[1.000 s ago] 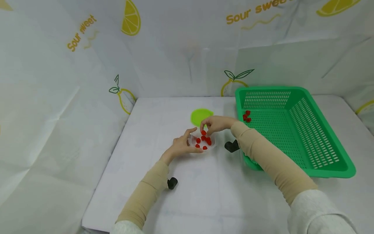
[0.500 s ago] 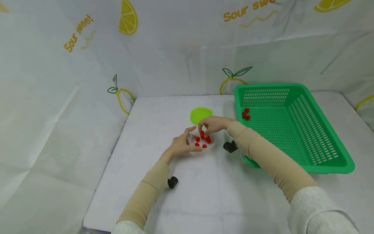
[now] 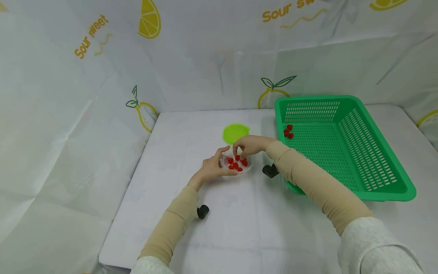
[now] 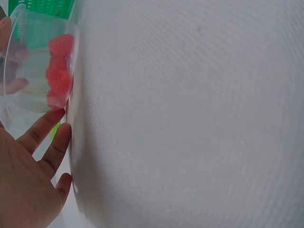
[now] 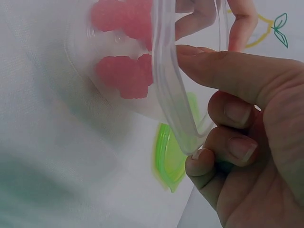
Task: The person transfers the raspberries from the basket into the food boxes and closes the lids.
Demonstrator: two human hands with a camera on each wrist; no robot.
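Observation:
A clear plastic container point(image 3: 224, 164) with several red raspberries point(image 3: 235, 165) inside sits on the table. My left hand point(image 3: 213, 167) grips it from the left, thumb along the near side and index finger at the far side. In the left wrist view, raspberries point(image 4: 60, 80) show through the container wall. Over the container's opening reaches my right hand point(image 3: 252, 145), its thumb and index finger apart above the fruit. The right wrist view shows the right thumb point(image 5: 213, 71) inside the rim and other fingers loosely bent outside; no raspberry is seen between them.
A lime-green lid point(image 3: 236, 133) lies just behind the container. To the right stands a large green basket point(image 3: 383, 152), with several raspberries point(image 3: 288, 131) in its far-left corner. The right forearm crosses the basket's near-left side. A printed sheet hangs behind the table.
A raspberry that my right fingers held above the container now lies among the others in it. My left hand keeps its grip on the container. The head view has tilted slightly.

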